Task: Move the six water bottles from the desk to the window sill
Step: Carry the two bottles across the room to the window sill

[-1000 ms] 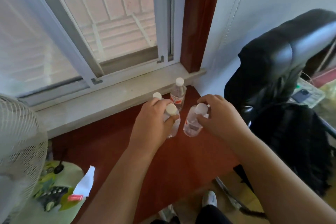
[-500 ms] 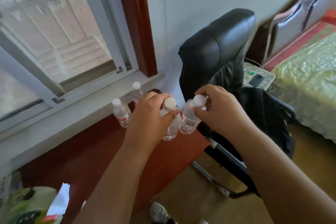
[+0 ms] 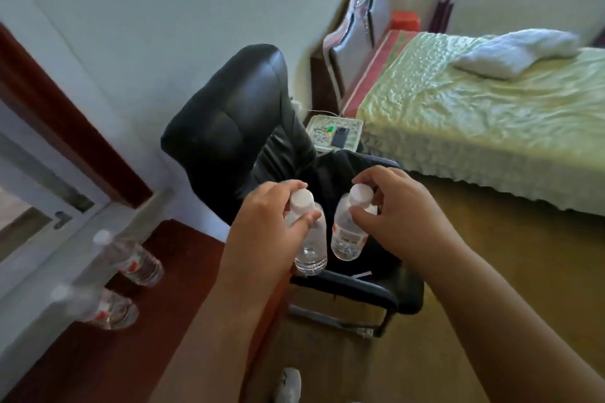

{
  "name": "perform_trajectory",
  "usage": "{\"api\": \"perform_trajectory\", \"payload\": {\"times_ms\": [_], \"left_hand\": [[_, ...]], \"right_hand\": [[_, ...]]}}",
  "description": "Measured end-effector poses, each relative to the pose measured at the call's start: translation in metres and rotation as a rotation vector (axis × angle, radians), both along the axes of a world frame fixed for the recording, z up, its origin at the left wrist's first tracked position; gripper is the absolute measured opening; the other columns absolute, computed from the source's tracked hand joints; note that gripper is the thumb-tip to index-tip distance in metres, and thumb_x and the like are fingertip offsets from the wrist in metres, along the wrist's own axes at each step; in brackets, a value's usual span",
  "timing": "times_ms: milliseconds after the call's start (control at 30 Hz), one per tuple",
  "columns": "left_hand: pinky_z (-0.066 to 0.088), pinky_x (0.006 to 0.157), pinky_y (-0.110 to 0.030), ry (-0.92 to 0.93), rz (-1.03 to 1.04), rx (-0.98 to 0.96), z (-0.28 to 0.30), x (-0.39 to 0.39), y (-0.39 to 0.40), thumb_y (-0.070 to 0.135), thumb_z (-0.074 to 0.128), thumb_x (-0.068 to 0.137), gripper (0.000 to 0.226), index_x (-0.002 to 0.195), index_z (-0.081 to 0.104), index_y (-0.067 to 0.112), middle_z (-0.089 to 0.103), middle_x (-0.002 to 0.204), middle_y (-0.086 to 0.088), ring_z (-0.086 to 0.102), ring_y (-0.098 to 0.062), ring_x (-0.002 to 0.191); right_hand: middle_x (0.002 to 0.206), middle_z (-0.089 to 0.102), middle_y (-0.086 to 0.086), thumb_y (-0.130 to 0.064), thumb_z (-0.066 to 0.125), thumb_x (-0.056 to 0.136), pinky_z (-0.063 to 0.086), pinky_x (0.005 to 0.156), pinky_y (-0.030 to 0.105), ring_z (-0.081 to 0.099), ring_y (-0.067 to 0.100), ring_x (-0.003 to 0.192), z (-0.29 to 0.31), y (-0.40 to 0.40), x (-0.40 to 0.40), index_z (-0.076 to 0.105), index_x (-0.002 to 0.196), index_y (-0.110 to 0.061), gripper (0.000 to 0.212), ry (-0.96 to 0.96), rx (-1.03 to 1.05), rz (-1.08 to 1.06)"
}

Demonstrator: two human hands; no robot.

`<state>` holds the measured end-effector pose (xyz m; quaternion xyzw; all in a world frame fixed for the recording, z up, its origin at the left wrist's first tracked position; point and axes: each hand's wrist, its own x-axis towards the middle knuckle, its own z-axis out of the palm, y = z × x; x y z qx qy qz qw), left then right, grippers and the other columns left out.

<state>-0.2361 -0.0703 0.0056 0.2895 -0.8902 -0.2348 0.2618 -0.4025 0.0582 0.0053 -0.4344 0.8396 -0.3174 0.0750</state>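
Observation:
My left hand (image 3: pixel 265 232) grips a clear water bottle (image 3: pixel 311 252) by its neck, just under the white cap. My right hand (image 3: pixel 399 206) pinches a second clear bottle (image 3: pixel 348 239) by its white cap. Both bottles hang in the air over the black office chair (image 3: pixel 229 127), past the right end of the red-brown desk (image 3: pixel 157 321). Two more bottles stand on the desk at the left, one with a red label (image 3: pixel 131 258) and one nearer me (image 3: pixel 104 307), blurred. The pale window sill (image 3: pixel 65 258) runs behind them at the left edge.
A bed with a green cover (image 3: pixel 474 121) fills the right side, with a grey pillow (image 3: pixel 510 52) on it. A small stand (image 3: pixel 334 134) holding a dark device sits between chair and bed. A wooden chair (image 3: pixel 357 23) stands against the wall. My shoe (image 3: pixel 289 383) shows below.
The view has swung right, away from the window toward the chair and bed. Both hands have carried their bottles off the desk and now hold them over the chair.

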Motion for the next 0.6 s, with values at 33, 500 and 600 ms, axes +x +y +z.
{"api": "perform_trajectory", "payload": {"times_ms": [33,500,600], "left_hand": [[0.052,0.083,-0.032,0.000,-0.050,0.007,0.001,-0.013,0.001,0.043,0.074,0.083,0.043,0.122,0.062,0.029,0.057,0.104,0.015,0.056,-0.007,0.098],[0.050,0.086,-0.026,0.069,-0.681,0.061,-0.001,-0.139,0.027,0.037,0.078,0.080,0.040,0.117,0.063,0.034,0.058,0.105,0.019,0.057,-0.005,0.097],[0.051,0.084,-0.027,0.058,-0.811,0.078,-0.007,-0.152,0.047,0.038,0.078,0.081,0.040,0.117,0.063,0.035,0.057,0.104,0.020,0.057,-0.006,0.095]], "right_hand": [[0.099,0.052,-0.020,-0.030,0.073,0.080,0.048,0.075,0.026,0.054,0.005,0.087,0.000,0.008,-0.006,0.059,0.111,-0.035,0.034,0.001,-0.001,-0.049],[0.101,0.057,-0.017,-0.027,0.075,0.082,0.044,0.069,0.014,0.055,-0.001,0.086,0.007,0.112,-0.004,0.059,0.109,-0.032,0.031,0.017,-0.012,-0.708],[0.102,0.057,-0.017,-0.026,0.076,0.082,0.050,0.074,0.020,0.056,0.000,0.088,0.003,0.133,0.014,0.061,0.110,-0.031,0.032,0.001,-0.021,-0.840]]}}
